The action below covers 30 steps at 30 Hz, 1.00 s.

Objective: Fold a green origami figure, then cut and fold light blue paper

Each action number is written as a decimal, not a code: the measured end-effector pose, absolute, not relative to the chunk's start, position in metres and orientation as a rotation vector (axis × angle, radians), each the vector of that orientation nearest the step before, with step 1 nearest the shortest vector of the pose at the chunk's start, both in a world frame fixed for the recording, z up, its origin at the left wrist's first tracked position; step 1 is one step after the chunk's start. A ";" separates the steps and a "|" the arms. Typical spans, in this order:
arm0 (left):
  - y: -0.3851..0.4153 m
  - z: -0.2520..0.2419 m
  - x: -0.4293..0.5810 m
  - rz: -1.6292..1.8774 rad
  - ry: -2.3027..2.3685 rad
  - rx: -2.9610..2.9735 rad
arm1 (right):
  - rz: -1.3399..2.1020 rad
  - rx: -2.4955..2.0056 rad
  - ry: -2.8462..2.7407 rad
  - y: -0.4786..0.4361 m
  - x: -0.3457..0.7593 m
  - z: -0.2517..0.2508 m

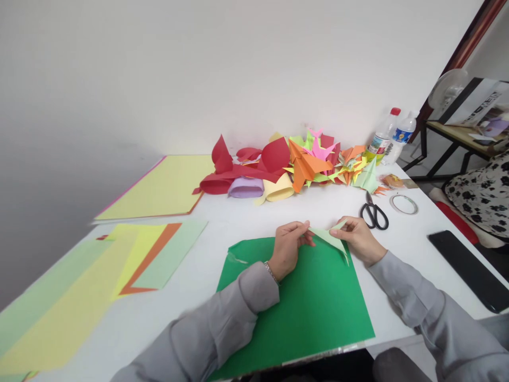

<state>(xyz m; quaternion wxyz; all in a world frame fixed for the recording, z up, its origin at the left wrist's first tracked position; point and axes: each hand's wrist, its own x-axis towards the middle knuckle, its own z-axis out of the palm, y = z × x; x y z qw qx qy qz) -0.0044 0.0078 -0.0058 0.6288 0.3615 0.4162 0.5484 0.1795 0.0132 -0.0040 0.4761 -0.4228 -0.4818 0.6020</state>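
Note:
A folded piece of pale green paper (326, 236) is held up over the far edge of a green board (306, 307). My left hand (289, 246) pinches its left tip between thumb and fingers. On the other side, my right hand (360, 240) grips the paper near its right end, thumb on top. One pointed corner hangs down below the right fingers. Black-handled scissors (374, 213) lie just beyond my right hand, with a roll of tape (403, 204) to their right.
Folded paper shapes (306, 162) and red paper pieces (246, 172) are heaped along the wall. Coloured sheets (167, 260) and a yellow stack (159, 185) lie left. Two bottles (382, 135) stand at back right. A black phone-like slab (469, 270) lies right; someone's patterned clothing (483, 193) shows beyond.

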 end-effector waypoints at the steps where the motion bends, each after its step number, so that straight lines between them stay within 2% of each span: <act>1: 0.008 -0.005 -0.004 1.260 0.953 0.821 | 1.472 -1.033 -1.165 0.013 0.179 -0.004; 30: 0.006 -0.004 -0.005 1.255 0.956 0.893 | 1.501 -1.043 -1.136 0.012 0.180 -0.001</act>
